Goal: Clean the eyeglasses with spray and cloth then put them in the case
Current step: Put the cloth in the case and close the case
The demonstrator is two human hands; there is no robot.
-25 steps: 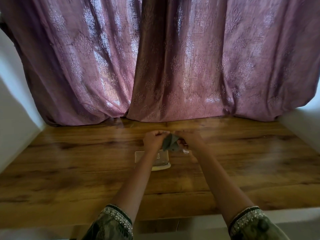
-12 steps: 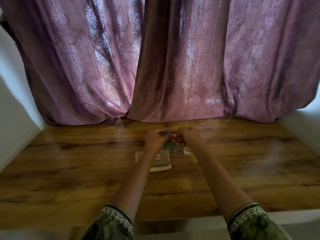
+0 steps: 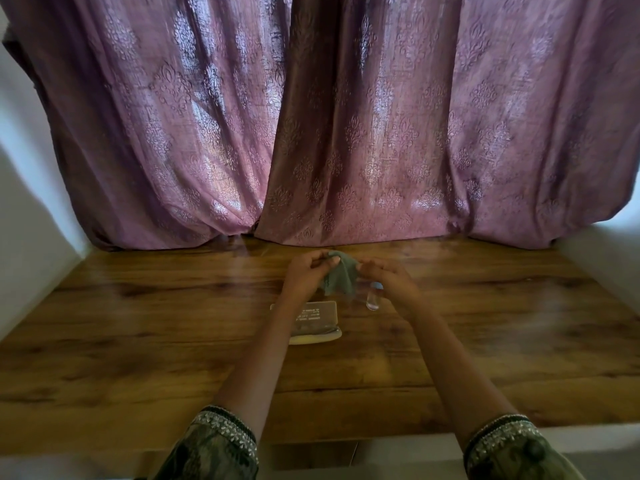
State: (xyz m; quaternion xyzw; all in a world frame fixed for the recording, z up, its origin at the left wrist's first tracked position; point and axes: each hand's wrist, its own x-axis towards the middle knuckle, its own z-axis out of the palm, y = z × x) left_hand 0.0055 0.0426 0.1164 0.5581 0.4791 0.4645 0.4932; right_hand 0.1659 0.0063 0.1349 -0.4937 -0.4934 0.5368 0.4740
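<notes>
In the head view, both arms reach forward over a wooden tabletop [image 3: 138, 341] that runs back to a pair of purple patterned curtains [image 3: 346, 133]. The left hand [image 3: 304, 275] and the right hand [image 3: 388, 277] are raised close together above the tabletop, just beyond the case [image 3: 318, 315], and between them hangs a grey-green cloth [image 3: 341, 278]. The left hand's fingers are curled inward, with thumb and fingertips pinching the upper left edge of the cloth. The right hand's fingers are also curled, closed on the cloth's right side; the cloth bunches at the top and drapes down in folds between the two hands. The eyeglasses themselves cannot be made out: they are either wrapped inside the cloth or too small and blurred to tell. The case lies flat on the tabletop, open, its dark lid bearing pale printed lettering and a cream-coloured edge showing on the side nearest the person; the left forearm crosses over its left end. A small clear spray bottle [image 3: 373, 301] is just to the right of the case, under the right hand; whether it stands on the tabletop or is held cannot be told. Embroidered dark sleeves [image 3: 221, 441] cover both arms near the elbows.
</notes>
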